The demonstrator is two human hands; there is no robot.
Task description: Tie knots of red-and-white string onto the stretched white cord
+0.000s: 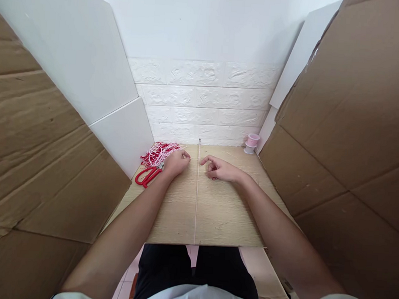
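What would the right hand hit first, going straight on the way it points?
Probably the thin, pale string stretched over the light wooden tabletop, though how high the right hand hovers is unclear.

Red-handled scissors (154, 177) and red and pale-pink cords (160, 154), left, a whitish string (196, 199) and a pink spool (253, 139), far right, colour a tan table (225, 210) below a white brick-patterned wall (208, 97).

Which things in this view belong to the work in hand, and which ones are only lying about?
Seemingly in the work:
Thin, pale cord stretched between the left hand and right hand
Pale wooden tabletop beneath it

Seemingly just lying about:
Red-handled metal scissors beside the left forearm
Tangled red and pale-pink strands behind the scissors
Small pink spool in the far right corner
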